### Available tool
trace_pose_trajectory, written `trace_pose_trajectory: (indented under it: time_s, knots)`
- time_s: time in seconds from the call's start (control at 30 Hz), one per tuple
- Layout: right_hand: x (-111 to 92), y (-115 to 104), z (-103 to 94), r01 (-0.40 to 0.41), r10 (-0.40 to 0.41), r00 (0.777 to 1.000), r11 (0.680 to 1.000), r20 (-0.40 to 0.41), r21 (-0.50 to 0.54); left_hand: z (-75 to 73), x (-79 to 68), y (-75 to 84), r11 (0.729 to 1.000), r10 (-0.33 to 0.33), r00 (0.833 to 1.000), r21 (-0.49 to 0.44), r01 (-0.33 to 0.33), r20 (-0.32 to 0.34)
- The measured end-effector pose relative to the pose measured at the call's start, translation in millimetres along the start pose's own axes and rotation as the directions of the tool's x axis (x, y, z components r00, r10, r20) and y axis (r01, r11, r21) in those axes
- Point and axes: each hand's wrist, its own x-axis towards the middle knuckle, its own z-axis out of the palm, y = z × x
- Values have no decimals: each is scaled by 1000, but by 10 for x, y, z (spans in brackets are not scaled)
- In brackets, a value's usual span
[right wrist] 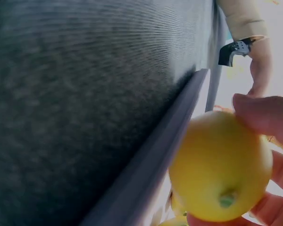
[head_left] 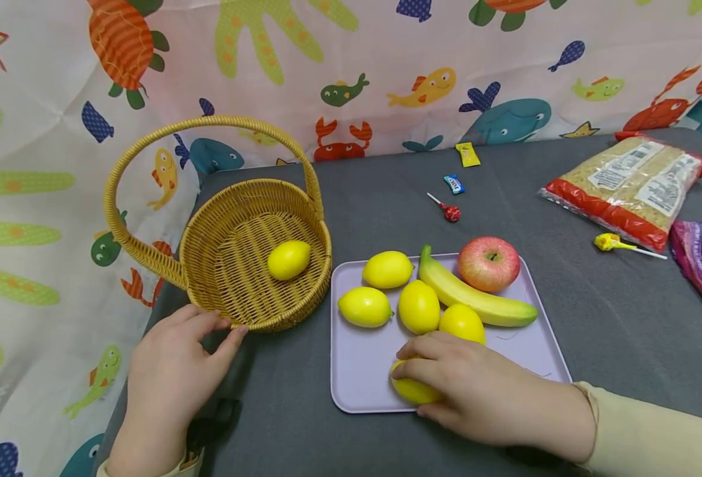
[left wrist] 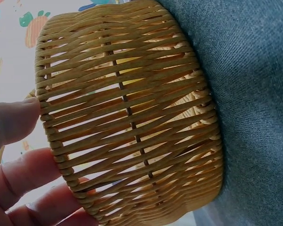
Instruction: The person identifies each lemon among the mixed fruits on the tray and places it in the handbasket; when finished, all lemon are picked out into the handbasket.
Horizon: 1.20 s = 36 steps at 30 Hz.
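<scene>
The right hand holds a lemon, fingers and thumb curled round it, at the near edge of a lilac tray. The left hand grips the near rim of a wicker basket between thumb and fingers; the basket stands by the left edge of the grey tabletop, with one lemon inside. Toward the tray's far left corner lie four more lemons. An apple sits in its far right corner, beside a banana slanting toward the right edge.
</scene>
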Motion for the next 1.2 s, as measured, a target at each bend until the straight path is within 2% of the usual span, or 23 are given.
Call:
trace_pose_trajectory:
  time_s: [0.13,0.27,0.4,0.53,0.6,0.73,0.8,0.87,1.03,1.2]
  knots:
    - [109,3,-110,-27,26,1000,995,17,95,-5,3,6,1000,5,1000,2,-5,-1]
    - [358,-17,-318,-80,70,996,965,50,249,-14,7,21,1000,3,1000,6,-3,0]
    - [708,-43,-489,-90,82,996,920,38,381,-11,10,33,1000,1,1000,18,-1,0]
    - [1115,-69,-563,-110,114,993,871,21,479,8,9,29,1000,8,1000,22,-8,-3]
    - [1322,-73,-574,-148,154,988,844,31,516,12,5,23,1000,12,1000,20,-12,-1]
    - [1695,-59,-530,-231,244,969,809,49,540,4,-4,4,1000,12,1000,15,-12,6]
    - [1846,-42,-470,-248,262,964,810,51,532,-3,-10,-4,1000,6,1000,15,-6,9]
    - [1966,-29,-394,-247,260,964,824,46,510,-7,-15,-9,1000,2,1000,18,-2,9]
    - [2147,-6,-208,-208,207,977,899,45,386,-4,-16,-11,1000,-4,1000,23,4,6]
    - [2200,-29,-115,-174,160,984,946,74,275,-4,2,-10,1000,14,1000,9,-14,1]
